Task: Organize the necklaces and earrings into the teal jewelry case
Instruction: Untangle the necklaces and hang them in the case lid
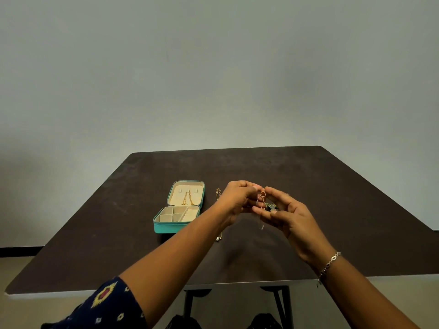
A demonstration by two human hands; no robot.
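Right of frame centre, above the table [332, 186], left hand [237, 201] and right hand [293, 216] both pinch a fine ring-pendant necklace [263, 194], fingers curled. Open teal jewelry case [175, 227] sits just left. Likely light, limp, tangle-prone; hold by ring or clasp.

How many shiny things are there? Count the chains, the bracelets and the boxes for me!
Boxes: 1, the teal case.
Chains: 3, the lid chain, the table chain and the ring chain, held between left hand and right hand.
Bracelets: 1, the wrist bracelet.
Other: 1 green piece, too small to name.
Total: 6.
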